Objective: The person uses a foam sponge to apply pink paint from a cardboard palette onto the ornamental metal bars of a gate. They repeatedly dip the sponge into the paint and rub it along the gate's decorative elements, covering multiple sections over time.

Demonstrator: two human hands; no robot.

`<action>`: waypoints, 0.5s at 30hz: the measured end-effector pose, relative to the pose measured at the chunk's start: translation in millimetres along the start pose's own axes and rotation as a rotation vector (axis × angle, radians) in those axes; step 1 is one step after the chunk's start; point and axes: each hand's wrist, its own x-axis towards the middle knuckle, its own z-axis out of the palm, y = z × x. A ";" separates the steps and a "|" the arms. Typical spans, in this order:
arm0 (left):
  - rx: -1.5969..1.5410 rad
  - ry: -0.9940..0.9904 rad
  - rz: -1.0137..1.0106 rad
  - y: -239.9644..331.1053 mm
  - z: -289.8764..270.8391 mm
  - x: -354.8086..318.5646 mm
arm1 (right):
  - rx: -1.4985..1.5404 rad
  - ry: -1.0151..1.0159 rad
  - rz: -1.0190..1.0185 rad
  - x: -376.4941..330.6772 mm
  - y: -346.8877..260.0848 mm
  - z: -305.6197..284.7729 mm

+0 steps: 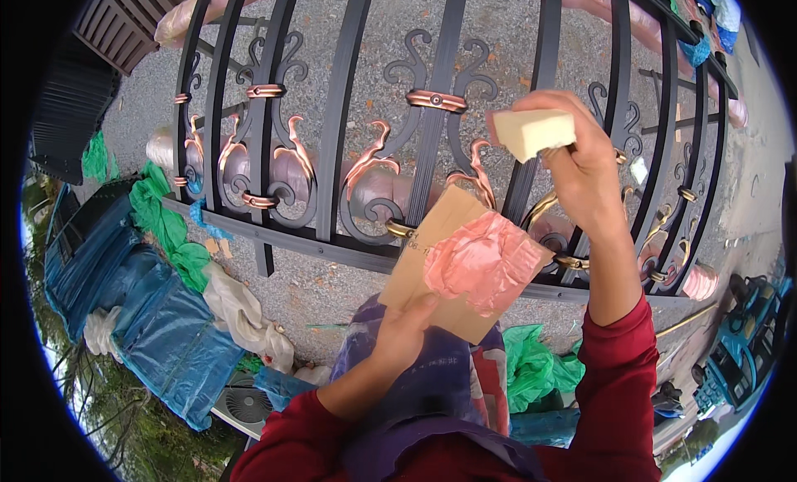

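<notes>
Since the cardboard (442, 218) at 4 o'clock is edge-held by the left grip (400, 332), its pink coating (481, 264) could be tipped onto black bars (339, 133); sponge (541, 134) pinched in right grip (586, 162), 2 o'clock.

Bright, even daylight, fisheye view

Diffuse light brightens the gravel (307, 289); shadows are soft. Highlights glint on a copper-coloured collar (437, 101) and blue tarp (174, 316). Fence bars (344, 100) bow near the edges, inside a black round border.

It is an outdoor work yard. A fence (427, 150) is over gravel (502, 25), with tarps (174, 312) and trees (162, 449) around.
</notes>
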 end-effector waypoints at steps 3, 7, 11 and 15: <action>-0.010 0.015 -0.085 -2.5 -11.8 -5.0 | -0.171 -0.276 -0.172 56.9 18.3 20.8; -0.116 0.071 -0.075 -15.8 -25.4 -6.4 | -0.256 -0.482 -0.300 100.2 23.8 52.0; -0.283 0.114 0.009 -15.8 -24.0 -7.1 | -0.372 -0.634 -0.430 120.6 23.6 72.3; -0.333 0.190 0.048 -25.9 -31.1 -10.8 | -0.517 -0.726 -0.571 133.0 26.7 85.9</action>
